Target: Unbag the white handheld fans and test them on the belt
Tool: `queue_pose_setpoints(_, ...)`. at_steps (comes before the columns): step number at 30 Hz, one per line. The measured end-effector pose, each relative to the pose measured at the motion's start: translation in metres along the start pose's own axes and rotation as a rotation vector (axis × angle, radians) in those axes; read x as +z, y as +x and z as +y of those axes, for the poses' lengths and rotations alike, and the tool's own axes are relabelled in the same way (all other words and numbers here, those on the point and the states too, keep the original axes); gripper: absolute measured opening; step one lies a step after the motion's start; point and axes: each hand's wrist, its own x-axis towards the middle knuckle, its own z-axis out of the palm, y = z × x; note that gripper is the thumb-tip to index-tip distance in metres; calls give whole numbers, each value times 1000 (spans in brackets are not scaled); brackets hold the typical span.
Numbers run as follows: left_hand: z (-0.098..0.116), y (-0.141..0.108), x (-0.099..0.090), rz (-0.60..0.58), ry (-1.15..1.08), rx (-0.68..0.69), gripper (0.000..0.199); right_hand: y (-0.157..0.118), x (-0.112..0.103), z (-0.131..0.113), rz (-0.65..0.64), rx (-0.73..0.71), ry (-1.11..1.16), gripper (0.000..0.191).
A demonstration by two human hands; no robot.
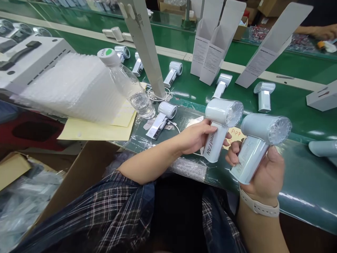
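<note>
My left hand (196,137) is wrapped round the handle of a pale blue handheld fan (218,131) with dark lettering on its grip. Close beside it on the right, my right hand (265,172) holds a second pale blue fan (252,151), tilted, its round head toward the right. Both fans look wrapped in clear film and are raised over the bench's near edge. Behind my left forearm, another fan (162,119) lies on the bench next to a white cable. A yellow note (235,134) with red writing is partly hidden behind the held fans.
A water bottle (134,91) and a metal post (147,49) stand left of centre. White foam sheets (76,88) lie at the left. Upright white boxes (213,52) and several fans are on the green belt (189,84). Another person's hand (325,32) shows at the upper right.
</note>
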Motion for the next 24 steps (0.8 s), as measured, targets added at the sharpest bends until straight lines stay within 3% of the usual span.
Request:
queue_pose_setpoints(12,2,-1,2,31,181,38,69,-5,-22,10,194,-30,-88,57)
queue_pose_setpoints(17,3,3,1,28,212,33,78,-6,-27,12,243,-104,-132,50)
queue_pose_setpoints(24,3,1,-1,8,241,33,75,-2,-26,15,277,-122,-104,37)
